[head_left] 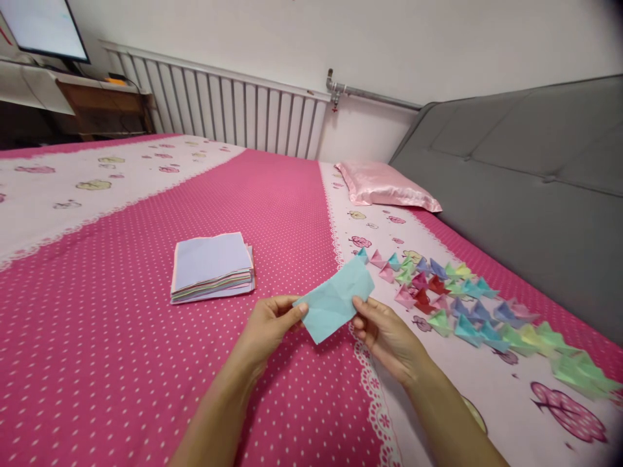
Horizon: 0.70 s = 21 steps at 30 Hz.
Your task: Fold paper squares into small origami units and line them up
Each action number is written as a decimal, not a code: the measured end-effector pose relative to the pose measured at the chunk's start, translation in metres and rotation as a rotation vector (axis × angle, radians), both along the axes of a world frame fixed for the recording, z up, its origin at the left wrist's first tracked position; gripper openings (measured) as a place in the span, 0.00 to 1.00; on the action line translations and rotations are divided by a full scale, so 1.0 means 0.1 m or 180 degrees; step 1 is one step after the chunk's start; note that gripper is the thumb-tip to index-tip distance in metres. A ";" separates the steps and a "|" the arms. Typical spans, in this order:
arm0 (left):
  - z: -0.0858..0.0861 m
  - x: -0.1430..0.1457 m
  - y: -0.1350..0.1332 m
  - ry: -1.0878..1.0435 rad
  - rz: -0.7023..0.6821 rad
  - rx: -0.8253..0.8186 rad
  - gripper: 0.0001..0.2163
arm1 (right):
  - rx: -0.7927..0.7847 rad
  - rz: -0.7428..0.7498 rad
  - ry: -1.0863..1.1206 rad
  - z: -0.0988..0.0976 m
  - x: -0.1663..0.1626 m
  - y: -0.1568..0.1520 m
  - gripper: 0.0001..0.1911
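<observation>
A folded light-blue paper sheet (335,298) hangs a little above the pink dotted bedsheet (121,337). My left hand (270,324) pinches its left edge and my right hand (384,331) pinches its right lower edge, so both are closed on it. To the left of my hands lies a stack of coloured paper squares (211,267) with a pale lilac sheet on top. On my right, several small folded paper shapes (452,301) in pink, green, blue and red lie in rows on the white part of the sheet.
A pink satin pillow (384,185) lies at the head of the bed beside a grey padded headboard (525,188). A white radiator (219,107) runs along the far wall. A screen (43,29) and wooden desk (104,107) stand at the back left.
</observation>
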<state>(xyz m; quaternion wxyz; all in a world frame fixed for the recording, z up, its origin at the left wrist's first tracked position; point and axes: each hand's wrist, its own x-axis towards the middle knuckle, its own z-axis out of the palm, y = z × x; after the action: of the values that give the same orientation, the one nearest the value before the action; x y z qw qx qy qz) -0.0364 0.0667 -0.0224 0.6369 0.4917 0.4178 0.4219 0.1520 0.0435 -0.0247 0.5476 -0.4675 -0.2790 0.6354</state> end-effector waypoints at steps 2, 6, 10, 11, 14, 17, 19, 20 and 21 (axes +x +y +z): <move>-0.05 0.00 0.02 0.0116 0.0165 0.0042 0.14 | 0.0057 -0.0169 -0.0075 0.00 -0.01 0.01 0.12; -0.11 0.00 0.05 0.0201 0.0508 -0.0224 0.22 | 0.0704 -0.0737 -0.0857 -0.01 -0.04 0.00 0.11; -0.04 0.03 0.02 -0.0614 -0.0228 -0.0965 0.24 | 0.1985 -0.0627 -0.2140 -0.03 -0.06 -0.04 0.06; -0.02 0.04 0.01 -0.0899 -0.0472 -0.1100 0.26 | 0.2223 -0.0457 -0.2343 -0.04 -0.06 -0.05 0.06; 0.02 0.05 -0.03 -0.1461 -0.0739 -0.1173 0.24 | 0.2595 0.0007 -0.2790 -0.09 -0.07 -0.07 0.09; -0.03 0.04 -0.04 -0.1408 -0.0534 -0.1032 0.16 | 0.2815 0.0170 -0.3121 -0.12 -0.08 -0.08 0.11; -0.07 0.03 -0.04 -0.1249 -0.0502 -0.0980 0.14 | 0.2909 0.0131 -0.3221 -0.13 -0.09 -0.08 0.11; -0.08 0.03 -0.04 -0.1193 -0.0503 -0.0967 0.13 | 0.2932 0.0112 -0.3249 -0.14 -0.09 -0.08 0.11; -0.09 0.03 -0.03 -0.1160 -0.0492 -0.0958 0.13 | 0.2945 0.0102 -0.3263 -0.14 -0.09 -0.07 0.12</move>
<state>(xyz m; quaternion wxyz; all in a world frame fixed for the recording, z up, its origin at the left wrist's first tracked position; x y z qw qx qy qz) -0.0334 0.0636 -0.0317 0.7982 0.3376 0.3153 0.3866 0.1426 0.0361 -0.0384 0.4803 -0.4229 -0.7520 0.1579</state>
